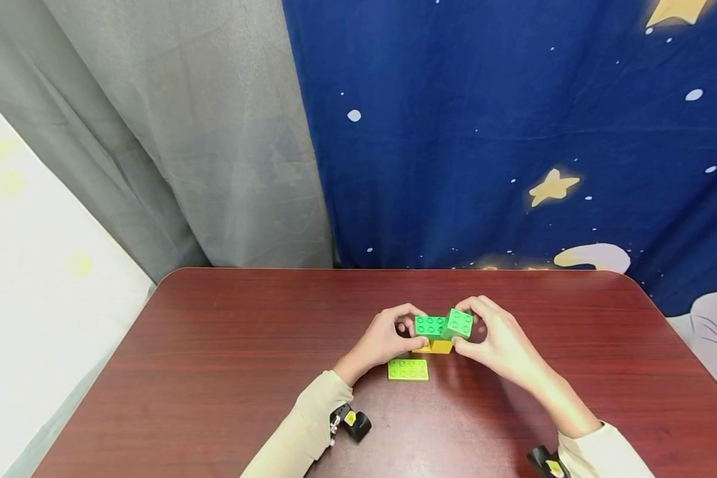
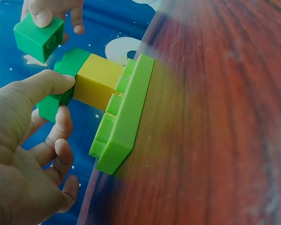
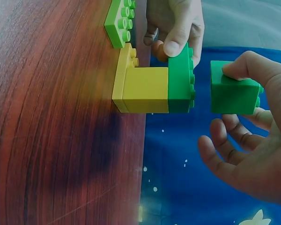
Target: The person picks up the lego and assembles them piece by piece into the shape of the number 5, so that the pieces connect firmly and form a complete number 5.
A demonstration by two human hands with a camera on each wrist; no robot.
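My left hand (image 1: pixel 388 337) pinches the end of a long green brick (image 1: pixel 428 326) between thumb and fingers. That brick sits on top of a yellow block (image 3: pixel 146 89), which stands on a flat yellow plate (image 3: pixel 120 84) on the table. Between thumb and fingertips of my right hand (image 1: pixel 504 342) is a square green brick (image 3: pixel 234 93). It hovers just above the right end of the long green brick, with a narrow gap showing in the right wrist view. Close in front of the stack lies a lime green studded plate (image 1: pixel 408 370).
The reddish-brown wooden table (image 1: pixel 227 372) ends at a rounded back edge, with a grey curtain (image 1: pixel 233 166) and a blue star-patterned curtain (image 1: pixel 454 153) behind it. Black wrist cameras are strapped on at the left sleeve (image 1: pixel 295 431) and the right sleeve (image 1: pixel 603 455).
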